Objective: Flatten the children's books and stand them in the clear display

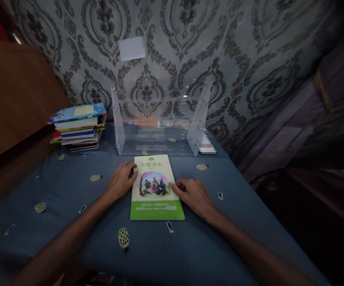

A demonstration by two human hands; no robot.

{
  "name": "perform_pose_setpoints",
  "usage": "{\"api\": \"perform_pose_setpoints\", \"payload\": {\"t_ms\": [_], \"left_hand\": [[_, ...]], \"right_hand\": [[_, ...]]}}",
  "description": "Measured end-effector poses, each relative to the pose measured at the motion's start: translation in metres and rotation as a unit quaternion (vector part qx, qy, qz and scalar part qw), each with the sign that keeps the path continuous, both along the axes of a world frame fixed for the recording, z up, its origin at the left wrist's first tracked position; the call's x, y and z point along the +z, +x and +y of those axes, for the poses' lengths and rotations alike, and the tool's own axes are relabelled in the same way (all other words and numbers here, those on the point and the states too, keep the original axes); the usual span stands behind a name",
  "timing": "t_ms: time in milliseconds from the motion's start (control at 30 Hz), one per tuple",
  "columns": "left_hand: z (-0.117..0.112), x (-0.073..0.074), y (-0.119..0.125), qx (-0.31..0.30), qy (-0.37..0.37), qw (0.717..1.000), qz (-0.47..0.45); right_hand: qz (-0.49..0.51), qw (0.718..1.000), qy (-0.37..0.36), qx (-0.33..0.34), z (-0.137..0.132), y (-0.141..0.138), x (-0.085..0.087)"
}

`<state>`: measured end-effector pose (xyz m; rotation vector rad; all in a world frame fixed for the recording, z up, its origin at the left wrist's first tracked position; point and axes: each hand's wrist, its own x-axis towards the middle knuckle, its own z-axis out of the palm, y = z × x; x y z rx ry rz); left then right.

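A thin book with a pale yellow and green cover (pixel 155 186) lies flat on the blue cloth-covered table (pixel 189 246), in front of me. My left hand (pixel 121 180) rests at the book's left edge, fingers curled against it. My right hand (pixel 192 194) lies at the right edge with fingertips touching the cover. Neither hand has lifted the book. Behind the book stands a clear acrylic book stand (pixel 160 119), with nothing upright in it.
A stack of several colourful books (pixel 78 127) sits at the back left of the table. A wooden board (pixel 14 95) rises on the left. Patterned grey wallpaper with a white note (pixel 131 47) is behind. The table's right edge drops into a dark area.
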<state>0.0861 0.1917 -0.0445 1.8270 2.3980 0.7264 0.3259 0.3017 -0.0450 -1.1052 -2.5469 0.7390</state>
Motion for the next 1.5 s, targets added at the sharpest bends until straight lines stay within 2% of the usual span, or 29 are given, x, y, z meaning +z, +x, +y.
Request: {"api": "perform_pose_setpoints", "payload": {"t_ms": [267,567,767,1133,1200,1267,1300,1367,1433,1500], "left_hand": [[0.01,-0.006,0.001,-0.016,-0.013,0.997,0.071],[0.014,-0.006,0.015,0.022,-0.037,0.983,0.177],[0.016,-0.006,0.019,0.044,-0.046,0.982,0.18],[0.021,-0.006,0.017,0.045,-0.026,0.985,0.165],[0.021,-0.008,0.015,0.035,-0.006,0.988,0.148],[0.021,-0.012,0.012,0.019,0.007,0.991,0.133],[0.022,-0.014,0.011,0.012,0.008,0.992,0.127],[0.023,-0.018,0.009,0.007,0.008,0.992,0.122],[0.023,-0.02,0.008,0.01,0.011,0.992,0.124],[0.023,-0.02,0.007,0.013,0.011,0.992,0.127]], "right_hand": [[-0.031,0.999,0.022,0.025,0.002,-0.002,-0.004],[-0.045,0.998,0.037,-0.017,0.015,-0.016,-0.003],[-0.04,0.998,0.045,-0.01,0.025,-0.027,-0.009],[-0.037,0.999,0.029,0.006,0.04,-0.034,0.0],[-0.049,0.997,0.052,-0.01,0.037,-0.034,0.002],[-0.041,0.993,0.108,-0.01,0.033,-0.038,0.002],[-0.025,0.99,0.139,0.008,0.03,-0.042,0.002],[0.023,0.98,0.175,0.092,0.024,-0.055,-0.001],[0.077,0.963,0.171,0.194,0.019,-0.073,-0.005],[0.11,0.947,0.15,0.26,0.016,-0.092,-0.009]]}}
